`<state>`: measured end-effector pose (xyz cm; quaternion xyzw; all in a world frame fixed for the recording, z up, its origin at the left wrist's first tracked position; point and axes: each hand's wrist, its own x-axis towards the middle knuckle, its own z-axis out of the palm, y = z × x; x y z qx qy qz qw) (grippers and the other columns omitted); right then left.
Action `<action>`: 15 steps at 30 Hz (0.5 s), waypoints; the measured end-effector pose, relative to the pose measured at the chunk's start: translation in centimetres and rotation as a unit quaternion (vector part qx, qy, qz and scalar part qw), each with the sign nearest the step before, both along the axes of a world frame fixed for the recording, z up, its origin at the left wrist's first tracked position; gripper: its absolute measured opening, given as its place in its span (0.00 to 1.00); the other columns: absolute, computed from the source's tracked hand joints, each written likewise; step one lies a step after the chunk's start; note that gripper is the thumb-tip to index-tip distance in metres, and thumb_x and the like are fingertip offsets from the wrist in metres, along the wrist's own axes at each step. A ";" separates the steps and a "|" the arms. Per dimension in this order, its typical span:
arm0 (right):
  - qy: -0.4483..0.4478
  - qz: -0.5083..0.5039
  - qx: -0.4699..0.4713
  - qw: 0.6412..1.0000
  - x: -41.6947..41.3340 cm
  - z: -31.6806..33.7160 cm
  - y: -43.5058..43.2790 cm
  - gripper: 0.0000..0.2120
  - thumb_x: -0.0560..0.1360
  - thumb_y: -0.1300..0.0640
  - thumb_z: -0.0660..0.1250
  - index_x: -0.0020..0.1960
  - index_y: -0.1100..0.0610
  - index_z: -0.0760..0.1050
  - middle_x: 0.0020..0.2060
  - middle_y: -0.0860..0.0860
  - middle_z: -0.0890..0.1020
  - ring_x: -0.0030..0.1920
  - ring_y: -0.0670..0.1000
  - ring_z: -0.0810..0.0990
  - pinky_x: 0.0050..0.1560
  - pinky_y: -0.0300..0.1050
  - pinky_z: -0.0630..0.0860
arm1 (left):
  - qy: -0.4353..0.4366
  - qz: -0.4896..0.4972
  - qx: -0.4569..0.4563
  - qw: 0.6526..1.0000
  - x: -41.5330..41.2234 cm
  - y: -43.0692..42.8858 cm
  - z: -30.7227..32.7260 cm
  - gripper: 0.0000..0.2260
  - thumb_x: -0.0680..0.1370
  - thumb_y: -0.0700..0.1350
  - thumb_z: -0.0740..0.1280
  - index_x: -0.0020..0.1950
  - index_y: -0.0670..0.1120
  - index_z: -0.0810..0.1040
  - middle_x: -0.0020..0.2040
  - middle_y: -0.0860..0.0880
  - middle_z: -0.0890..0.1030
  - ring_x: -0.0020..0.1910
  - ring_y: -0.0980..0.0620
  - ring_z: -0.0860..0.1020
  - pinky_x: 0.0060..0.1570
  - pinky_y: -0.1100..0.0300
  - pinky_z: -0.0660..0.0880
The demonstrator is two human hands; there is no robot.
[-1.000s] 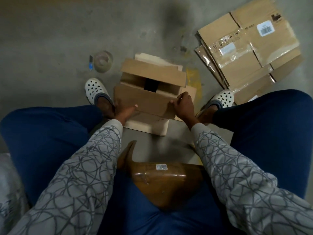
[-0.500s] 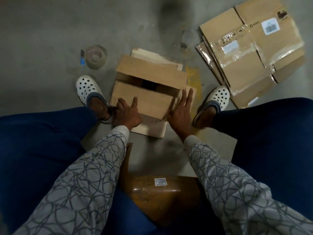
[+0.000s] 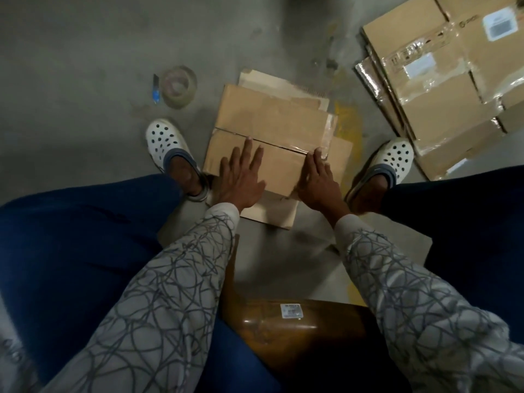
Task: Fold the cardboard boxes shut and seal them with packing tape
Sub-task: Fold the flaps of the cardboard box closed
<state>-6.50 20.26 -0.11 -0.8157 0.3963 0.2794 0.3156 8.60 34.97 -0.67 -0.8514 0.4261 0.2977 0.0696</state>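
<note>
As the person leans over it, the small brown cardboard box [image 3: 272, 129] rests on the grey concrete floor [image 3: 85, 66], between the left white perforated clog [image 3: 166, 143] and the right white perforated clog [image 3: 394, 157]. Its two top flaps are folded down and meet along a seam. The left hand [image 3: 241, 177] lies flat on the near flap, fingers straight and slightly spread. The right hand [image 3: 319, 182] presses that flap's right end, fingers straight and close together. A roll of clear packing tape [image 3: 178, 86] lies beyond the left clog, with a small blue cutter [image 3: 155, 93] just beside it. Flattened taped cartons [image 3: 442, 89] lie toward the far right.
</note>
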 end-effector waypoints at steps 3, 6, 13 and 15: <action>0.028 0.021 -0.004 0.999 0.3 0.2 -0.5 0.43 0.81 0.46 0.65 0.83 0.51 0.39 0.83 0.48 0.39 0.81 0.65 0.47 0.72 0.71 0.63 | 0.018 -0.013 0.036 0.999 1.3 -0.5 -0.4 0.39 0.80 0.62 0.60 0.83 0.53 0.42 0.82 0.47 0.36 0.81 0.39 0.47 0.75 0.36 0.51; 0.017 0.008 0.011 1.000 0.8 0.1 -0.8 0.44 0.80 0.47 0.67 0.83 0.54 0.41 0.83 0.52 0.40 0.81 0.65 0.45 0.76 0.68 0.58 | 0.004 -0.014 0.002 1.000 1.9 -0.6 0.1 0.37 0.79 0.61 0.64 0.82 0.55 0.50 0.83 0.46 0.44 0.79 0.38 0.53 0.73 0.39 0.57; -0.035 -0.217 0.017 0.975 1.0 1.1 0.9 0.49 0.78 0.50 0.71 0.83 0.53 0.39 0.81 0.64 0.37 0.75 0.71 0.62 0.69 0.61 0.68 | 0.068 0.306 -0.091 0.945 4.8 -0.3 0.2 0.35 0.73 0.61 0.72 0.77 0.68 0.60 0.81 0.44 0.37 0.80 0.35 0.42 0.75 0.36 0.51; -0.074 -0.339 0.056 0.936 1.5 0.9 0.4 0.52 0.73 0.46 0.72 0.83 0.53 0.41 0.81 0.65 0.53 0.77 0.68 0.61 0.72 0.62 0.67 | 0.130 0.348 -0.095 0.923 5.8 -0.1 0.3 0.36 0.72 0.62 0.74 0.76 0.69 0.61 0.82 0.46 0.40 0.80 0.37 0.45 0.77 0.40 0.53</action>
